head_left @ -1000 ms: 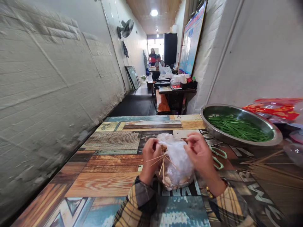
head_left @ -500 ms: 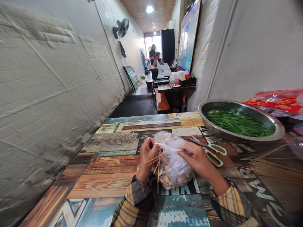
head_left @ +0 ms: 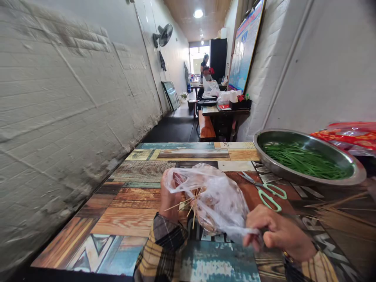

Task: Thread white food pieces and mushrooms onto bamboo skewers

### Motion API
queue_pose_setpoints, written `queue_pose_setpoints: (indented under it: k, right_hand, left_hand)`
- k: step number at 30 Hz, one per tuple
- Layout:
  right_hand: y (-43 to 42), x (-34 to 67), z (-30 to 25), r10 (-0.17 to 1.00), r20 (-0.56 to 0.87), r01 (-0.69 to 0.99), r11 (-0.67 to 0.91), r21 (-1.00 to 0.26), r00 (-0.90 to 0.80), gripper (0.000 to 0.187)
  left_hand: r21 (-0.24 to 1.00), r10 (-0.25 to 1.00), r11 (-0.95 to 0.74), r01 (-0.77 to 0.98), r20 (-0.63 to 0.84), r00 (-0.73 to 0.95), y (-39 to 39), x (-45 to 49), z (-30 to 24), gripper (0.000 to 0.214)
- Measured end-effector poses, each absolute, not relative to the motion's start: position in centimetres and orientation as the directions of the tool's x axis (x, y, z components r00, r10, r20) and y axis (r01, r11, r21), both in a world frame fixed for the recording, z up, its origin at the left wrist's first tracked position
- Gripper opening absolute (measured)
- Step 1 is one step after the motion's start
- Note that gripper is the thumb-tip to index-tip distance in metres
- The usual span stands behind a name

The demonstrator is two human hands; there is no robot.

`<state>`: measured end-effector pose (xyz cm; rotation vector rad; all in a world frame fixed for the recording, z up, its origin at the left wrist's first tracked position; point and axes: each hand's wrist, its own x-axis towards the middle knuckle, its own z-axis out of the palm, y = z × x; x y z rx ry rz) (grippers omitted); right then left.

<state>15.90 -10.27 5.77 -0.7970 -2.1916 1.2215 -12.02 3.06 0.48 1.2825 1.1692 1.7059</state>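
Note:
A clear plastic bag (head_left: 220,196) lies on the table in front of me, with pale brown pieces inside that I cannot make out. Several thin wooden skewers (head_left: 194,201) stick out of its near left side. My left hand (head_left: 170,194) is at the bag's left edge, gripping the film, which partly covers its fingers. Down to the right, my right hand (head_left: 277,231) is closed round a stretched corner of the bag, slightly blurred. Green-handled scissors (head_left: 268,192) lie just beyond my right hand, blades partly spread.
At the right stands a steel basin (head_left: 360,174) with cut green stalks (head_left: 305,160). Loose skewers (head_left: 343,215) lie at the right edge, and red packaging (head_left: 349,133) is behind the basin. Farther back are another table (head_left: 211,111), a bench (head_left: 206,126) and people (head_left: 205,68).
My right hand has moved right and toward me, pulling out a corner of the bag. My left hand has shifted left, and the bag's mouth is spread wider between them.

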Motion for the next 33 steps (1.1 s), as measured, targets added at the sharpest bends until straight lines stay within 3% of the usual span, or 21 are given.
queue_pose_setpoints:
  k: [4, 7, 9, 11, 14, 16, 18, 21, 24, 26, 28, 30, 33]
  right_hand:
    - [-12.4, 14.8, 5.9, 0.864, 0.09, 0.326, 0.281, -0.903, -0.495, 0.076]
    - [-12.9, 13.6, 6.0, 0.958, 0.163, 0.446, 0.256, -0.857, -0.238, 0.058]
    - [-12.9, 12.5, 5.8, 0.943, 0.24, 0.637, 0.332, -0.696, -0.23, 0.047]
    - [-13.3, 11.3, 5.0, 0.903, 0.267, 0.781, 0.426, -0.455, -0.337, 0.033]
    - [-15.1, 10.1, 2.6, 0.842, 0.235, 0.821, 0.532, -0.208, -0.486, 0.021]
    - [-16.6, 10.5, 1.1, 0.818, 0.236, 0.808, 0.566, -0.166, -0.525, 0.025]
    - [-17.8, 12.0, 0.5, 0.824, 0.229, 0.794, 0.563, -0.227, -0.519, 0.025]
    - [-18.5, 14.6, 1.9, 0.831, 0.271, 0.717, 0.556, -0.42, -0.486, 0.018]
    - [-18.2, 14.6, 5.0, 0.786, 0.555, 0.712, 0.552, -0.435, -0.271, 0.023]
    - [-17.6, 12.4, 6.7, 0.708, 0.675, 0.715, 0.581, -0.389, -0.208, 0.024]
    - [-16.4, 9.2, 7.3, 0.677, 0.645, 0.641, 0.678, -0.36, -0.354, 0.023]
    - [-14.9, 6.3, 7.0, 0.717, 0.541, 0.688, 0.656, -0.311, -0.439, 0.021]
    - [-12.5, 5.2, 5.5, 0.821, 0.461, 0.828, 0.491, -0.271, -0.336, 0.019]
  left_hand:
    - [0.887, 0.967, -0.217, -0.407, 0.139, -0.211, 3.7, -11.6, 0.5, 0.03]
    - [0.886, 0.984, -0.135, -0.443, 0.069, -0.162, 2.7, -10.9, 0.6, 0.035]
    - [0.898, 0.987, -0.115, -0.424, 0.056, -0.149, 1.2, -10.8, 0.4, 0.04]
    - [0.913, 0.988, -0.098, -0.397, 0.043, -0.146, -0.6, -11.2, 0.1, 0.043]
    - [0.954, 0.981, -0.119, -0.274, 0.071, -0.179, -3.1, -13.1, -0.6, 0.042]
    - [0.982, 0.971, -0.155, -0.107, 0.132, -0.198, -4.7, -14.9, -0.9, 0.039]
    - [0.97, 0.939, -0.209, 0.12, 0.234, -0.251, -6.4, -16.5, -1.1, 0.037]
    - [0.839, 0.821, -0.321, 0.439, 0.477, -0.312, -9.4, -16.9, -1.0, 0.027]
    - [0.648, 0.749, -0.516, 0.561, 0.659, -0.073, -11.9, -14.3, -0.8, 0.015]
    - [0.509, 0.688, -0.644, 0.571, 0.712, 0.142, -12.3, -11.7, -0.8, 0.019]
    - [0.404, 0.635, -0.713, 0.573, 0.718, 0.285, -11.7, -9.5, -1.0, 0.026]
    - [0.348, 0.616, -0.729, 0.59, 0.709, 0.343, -10.5, -8.1, -1.3, 0.034]
    - [0.314, 0.652, -0.692, 0.65, 0.658, 0.377, -8.8, -7.9, -1.7, 0.044]
